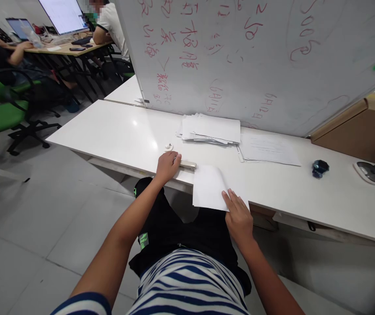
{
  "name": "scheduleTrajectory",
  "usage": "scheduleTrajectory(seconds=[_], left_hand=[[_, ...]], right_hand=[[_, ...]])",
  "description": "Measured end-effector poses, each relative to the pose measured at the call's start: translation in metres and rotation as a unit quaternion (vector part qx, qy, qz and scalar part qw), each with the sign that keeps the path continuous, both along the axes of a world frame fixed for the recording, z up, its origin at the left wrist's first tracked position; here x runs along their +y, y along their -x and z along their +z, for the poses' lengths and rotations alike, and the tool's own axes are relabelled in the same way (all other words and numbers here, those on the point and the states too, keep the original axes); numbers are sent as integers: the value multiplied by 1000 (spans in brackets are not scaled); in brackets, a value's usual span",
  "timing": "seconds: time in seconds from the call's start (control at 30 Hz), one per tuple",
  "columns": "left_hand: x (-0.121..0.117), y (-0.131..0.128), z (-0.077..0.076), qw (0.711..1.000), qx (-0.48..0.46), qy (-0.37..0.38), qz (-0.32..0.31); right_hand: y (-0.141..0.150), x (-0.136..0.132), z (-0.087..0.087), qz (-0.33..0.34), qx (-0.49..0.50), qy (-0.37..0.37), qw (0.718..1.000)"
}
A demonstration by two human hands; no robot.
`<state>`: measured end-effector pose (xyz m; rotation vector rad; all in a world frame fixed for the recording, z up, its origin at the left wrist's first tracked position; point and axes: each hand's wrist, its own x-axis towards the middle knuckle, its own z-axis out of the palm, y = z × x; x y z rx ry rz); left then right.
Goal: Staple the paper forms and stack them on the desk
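My left hand point(168, 166) is closed over the rear of a pale stapler point(188, 165) lying on the white desk. The stapler's front end points right and meets the upper left corner of some white sheets of paper point(207, 188). My right hand point(239, 214) grips the sheets at their lower right, fingers on top and thumb hidden. The top sheet bows upward, and the lower part of the sheets hangs past the desk's front edge. Just beyond my left hand lies a small white curved object point(168, 147).
A stack of papers point(212, 127) and printed sheets point(269, 148) lie below a whiteboard point(240, 65) with red writing. Rightward are a dark blue object point(320, 168), a computer mouse point(369, 173) and a cardboard box point(348, 131). Two people sit at a table point(64, 49) behind left.
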<state>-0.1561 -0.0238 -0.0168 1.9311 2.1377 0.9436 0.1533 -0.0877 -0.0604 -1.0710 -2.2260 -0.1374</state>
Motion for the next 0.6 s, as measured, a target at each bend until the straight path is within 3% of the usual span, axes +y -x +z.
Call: scheduleTrajectory(seconds=[0.33, 0.6], left_hand=[[1, 1, -2, 1000, -1, 1, 3], [0, 2, -1, 1000, -20, 13, 5]], right_hand=[[11, -3, -5, -14, -8, 17, 1000], [17, -5, 2, -48, -38, 35, 998]])
